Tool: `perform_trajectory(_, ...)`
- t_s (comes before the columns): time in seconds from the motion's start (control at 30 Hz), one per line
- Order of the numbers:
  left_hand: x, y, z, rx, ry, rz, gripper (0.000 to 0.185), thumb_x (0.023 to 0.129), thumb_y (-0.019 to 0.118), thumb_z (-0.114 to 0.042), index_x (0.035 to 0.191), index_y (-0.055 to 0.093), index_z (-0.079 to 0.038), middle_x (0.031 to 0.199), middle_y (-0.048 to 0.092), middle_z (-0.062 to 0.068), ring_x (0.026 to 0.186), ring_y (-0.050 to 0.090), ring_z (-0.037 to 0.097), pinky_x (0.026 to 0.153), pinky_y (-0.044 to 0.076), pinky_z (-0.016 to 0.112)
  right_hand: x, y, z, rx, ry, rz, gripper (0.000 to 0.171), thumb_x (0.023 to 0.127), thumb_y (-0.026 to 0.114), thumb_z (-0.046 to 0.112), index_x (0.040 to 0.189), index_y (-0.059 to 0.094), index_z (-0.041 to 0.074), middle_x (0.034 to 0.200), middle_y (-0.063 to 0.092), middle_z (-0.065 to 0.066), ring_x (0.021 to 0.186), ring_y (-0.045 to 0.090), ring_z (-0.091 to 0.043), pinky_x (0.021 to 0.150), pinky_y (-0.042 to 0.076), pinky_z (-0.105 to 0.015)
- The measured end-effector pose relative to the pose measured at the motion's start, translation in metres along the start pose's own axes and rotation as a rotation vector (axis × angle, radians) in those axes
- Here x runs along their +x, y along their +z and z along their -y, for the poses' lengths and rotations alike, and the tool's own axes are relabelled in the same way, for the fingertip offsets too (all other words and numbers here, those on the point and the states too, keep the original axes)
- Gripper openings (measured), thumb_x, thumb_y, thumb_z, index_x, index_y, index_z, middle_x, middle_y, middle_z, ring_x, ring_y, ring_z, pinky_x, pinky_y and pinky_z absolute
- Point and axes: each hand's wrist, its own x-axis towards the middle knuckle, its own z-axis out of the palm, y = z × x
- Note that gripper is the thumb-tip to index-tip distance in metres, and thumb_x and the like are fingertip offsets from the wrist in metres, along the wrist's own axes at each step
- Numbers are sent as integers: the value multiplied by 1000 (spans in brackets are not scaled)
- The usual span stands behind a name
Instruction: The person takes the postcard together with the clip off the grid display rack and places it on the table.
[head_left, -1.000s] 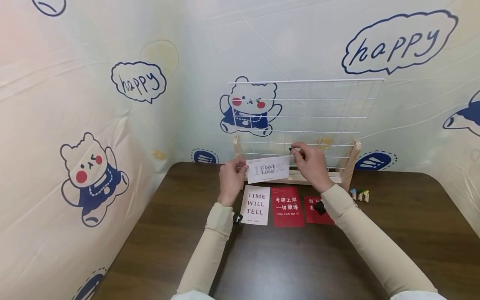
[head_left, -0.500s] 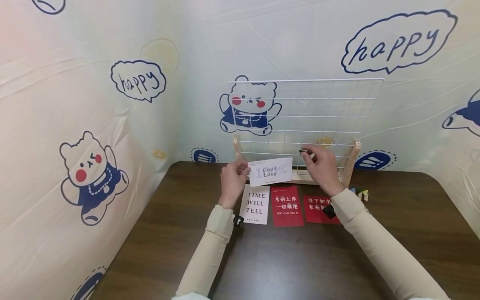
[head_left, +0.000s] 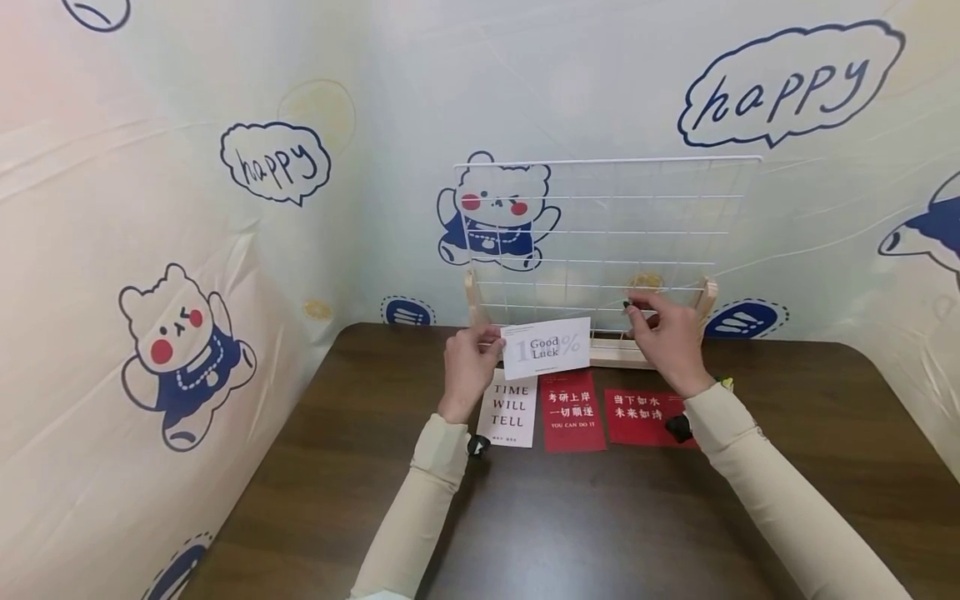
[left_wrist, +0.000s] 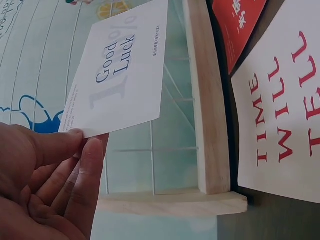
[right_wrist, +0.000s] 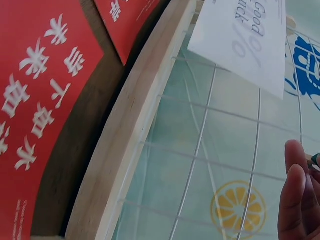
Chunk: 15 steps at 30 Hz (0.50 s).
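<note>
One wire grid [head_left: 607, 242] stands on its wooden base [head_left: 611, 357] at the back of the table [head_left: 570, 517]. Three cards lie flat just in front of that grid: one white card [head_left: 512, 409], two red cards [head_left: 573, 411]. A fourth, the Good Luck card [head_left: 546, 347], is up against the grid's lower left, pinched at its corner by the left hand [head_left: 468, 367]. The right hand [head_left: 670, 333] pinches a small dark clip [head_left: 627, 306] at the grid's lower right. The left wrist view shows thumb and forefinger on the card's corner; the right wrist view shows only fingertips [right_wrist: 295, 200].
</note>
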Motion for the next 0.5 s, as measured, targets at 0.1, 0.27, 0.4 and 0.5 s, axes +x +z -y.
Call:
perform_trajectory(0.1, -1, -2, -3, -6, 3, 7, 16, 97, 72, -7, 111, 78, -1, 108, 80, 16, 90, 79, 28, 78, 66, 41, -2, -5, -2, -14, 7, 5, 22, 97, 68, 5, 118, 76, 0, 99, 79, -24, 59, 71, -20, 50, 42, -8)
perform_trajectory(0.27, -3, -4, -7, -7, 1, 14, 17, 97, 72, -7, 112, 78, -2, 108, 80, 16, 90, 79, 28, 79, 66, 41, -7, -12, -6, -42, 9, -14, 19, 96, 69, 5, 113, 77, -1, 96, 79, -23, 61, 70, -29, 52, 41, -8)
perform_trajectory(0.4, -5, -6, -9, -12, 2, 22, 17, 97, 72, -7, 112, 78, -2, 109, 80, 16, 90, 79, 28, 79, 66, 41, -11, -18, -10, -64, 23, -18, 20, 96, 70, 9, 112, 78, 0, 95, 79, -22, 61, 67, -25, 51, 42, -12)
perform_trajectory(0.5, -6, -6, -9, -18, 2, 27, 17, 97, 72, -7, 111, 78, -1, 108, 80, 16, 90, 79, 28, 79, 66, 41, -14, -21, -15, -79, 22, -19, 20, 96, 70, 9, 111, 78, 0, 94, 79, -21, 60, 65, -21, 51, 42, -11)
